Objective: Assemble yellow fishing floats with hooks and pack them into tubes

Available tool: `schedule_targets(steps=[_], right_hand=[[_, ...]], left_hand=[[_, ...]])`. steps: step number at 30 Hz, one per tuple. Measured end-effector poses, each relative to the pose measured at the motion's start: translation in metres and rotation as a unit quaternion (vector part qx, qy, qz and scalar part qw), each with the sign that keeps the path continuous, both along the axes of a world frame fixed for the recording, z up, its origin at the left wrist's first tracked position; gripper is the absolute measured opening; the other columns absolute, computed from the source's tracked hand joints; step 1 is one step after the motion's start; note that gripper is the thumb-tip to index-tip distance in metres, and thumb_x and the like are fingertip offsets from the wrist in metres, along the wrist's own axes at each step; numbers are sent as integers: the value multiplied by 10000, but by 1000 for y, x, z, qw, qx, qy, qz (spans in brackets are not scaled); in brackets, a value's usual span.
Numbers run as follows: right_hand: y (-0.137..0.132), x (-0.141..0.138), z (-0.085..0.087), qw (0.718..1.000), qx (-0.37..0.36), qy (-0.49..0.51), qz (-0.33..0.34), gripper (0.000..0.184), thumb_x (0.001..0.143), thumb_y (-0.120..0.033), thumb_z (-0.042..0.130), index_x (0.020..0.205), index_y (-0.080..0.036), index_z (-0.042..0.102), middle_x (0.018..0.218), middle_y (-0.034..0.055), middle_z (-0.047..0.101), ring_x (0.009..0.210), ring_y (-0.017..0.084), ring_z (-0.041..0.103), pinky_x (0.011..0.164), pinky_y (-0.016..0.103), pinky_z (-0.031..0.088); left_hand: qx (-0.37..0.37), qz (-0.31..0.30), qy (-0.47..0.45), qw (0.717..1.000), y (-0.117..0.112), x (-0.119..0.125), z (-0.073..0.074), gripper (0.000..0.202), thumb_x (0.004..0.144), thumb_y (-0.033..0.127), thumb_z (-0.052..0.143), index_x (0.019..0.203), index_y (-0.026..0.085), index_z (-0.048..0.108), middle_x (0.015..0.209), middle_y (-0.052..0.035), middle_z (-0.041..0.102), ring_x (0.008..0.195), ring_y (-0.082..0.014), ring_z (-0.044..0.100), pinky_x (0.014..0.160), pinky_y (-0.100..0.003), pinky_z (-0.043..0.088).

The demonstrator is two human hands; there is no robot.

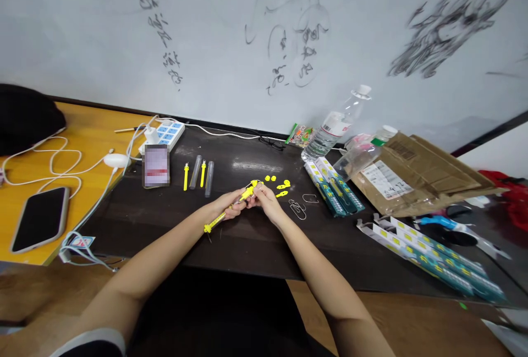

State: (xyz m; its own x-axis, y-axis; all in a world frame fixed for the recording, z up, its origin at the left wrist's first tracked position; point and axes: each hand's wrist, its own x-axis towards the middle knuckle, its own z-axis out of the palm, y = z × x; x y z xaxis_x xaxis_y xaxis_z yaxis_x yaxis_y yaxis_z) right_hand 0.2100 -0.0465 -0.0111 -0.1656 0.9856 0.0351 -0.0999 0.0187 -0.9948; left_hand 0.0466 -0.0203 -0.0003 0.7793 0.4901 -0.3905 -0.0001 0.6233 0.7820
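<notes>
- The yellow tool (231,209), long and thin, lay slantwise above the dark table (231,247) near its middle, its lower end pointing to seven o'clock.
- The left hand (231,206) had its fingers wrapped about the tool's middle.
- The right hand (264,198) pinched the tool's upper end, touching the left hand.
- At one o'clock from the hands lay small yellow parts (279,184); at three o'clock, two paper clips (297,208).
- At eleven o'clock, two yellow pins (186,176) and clear tubes (209,171) lay side by side.
- At four o'clock, packaged strips (433,258) stretched along the table edge.
- Farther off stood a power strip (167,132), a plastic bottle (334,126) and a cardboard box (412,172).
- At nine o'clock, a phone (40,218) lay on the orange table (88,131).
</notes>
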Motion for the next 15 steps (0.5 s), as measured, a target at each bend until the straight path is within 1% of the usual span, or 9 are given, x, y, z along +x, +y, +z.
schedule_targets(steps=[3, 6, 8, 10, 13, 15], right_hand=[[0, 7, 5, 999, 30, -18, 28, 322, 802, -502, 575, 751, -211, 447, 625, -44, 571, 504, 93, 566, 541, 260, 520], [1, 20, 10, 998, 54, -9, 21, 277, 785, -426, 622, 837, -227, 436, 648, -68, 564, 503, 85, 558, 533, 247, 516], [1, 28, 13, 998, 57, -1, 14, 266, 789, -412, 615, 873, -233, 437, 661, -70, 562, 514, 87, 560, 533, 250, 520], [1, 34, 13, 998, 60, -12, 13, 248, 816, -435, 570, 851, -223, 448, 674, -55, 568, 535, 91, 570, 537, 251, 522], [1, 34, 12, 996, 74, -41, 0, 291, 818, -477, 558, 807, -218, 425, 670, -47, 562, 519, 89, 562, 502, 238, 512], [1, 32, 10, 995, 82, -47, -25, 319, 789, -485, 596, 862, -234, 413, 687, -56, 556, 508, 89, 550, 470, 230, 503]], left_hand=[[59, 21, -20, 998, -5, 2, -2, 425, 926, 529, 292, 857, 164, 497, 415, 93, 328, 239, -41, 201, 257, -148, 174], [172, 78, -17, 982, -13, 6, -1, 346, 897, 519, 384, 910, 180, 457, 465, 91, 408, 260, -43, 273, 280, -150, 235], [246, 107, 10, 963, -16, 7, -1, 277, 893, 470, 407, 905, 194, 426, 506, 86, 448, 282, -44, 320, 295, -145, 243], [308, 123, 38, 943, -17, 6, -1, 229, 896, 434, 404, 903, 204, 406, 550, 83, 470, 310, -42, 348, 313, -140, 247], [388, 128, 68, 910, -17, 1, 1, 236, 898, 437, 404, 940, 205, 421, 601, 78, 476, 356, -38, 366, 362, -148, 279], [447, 123, 93, 881, -17, -3, 4, 254, 898, 440, 411, 965, 197, 447, 621, 69, 487, 403, -47, 399, 420, -163, 322]])
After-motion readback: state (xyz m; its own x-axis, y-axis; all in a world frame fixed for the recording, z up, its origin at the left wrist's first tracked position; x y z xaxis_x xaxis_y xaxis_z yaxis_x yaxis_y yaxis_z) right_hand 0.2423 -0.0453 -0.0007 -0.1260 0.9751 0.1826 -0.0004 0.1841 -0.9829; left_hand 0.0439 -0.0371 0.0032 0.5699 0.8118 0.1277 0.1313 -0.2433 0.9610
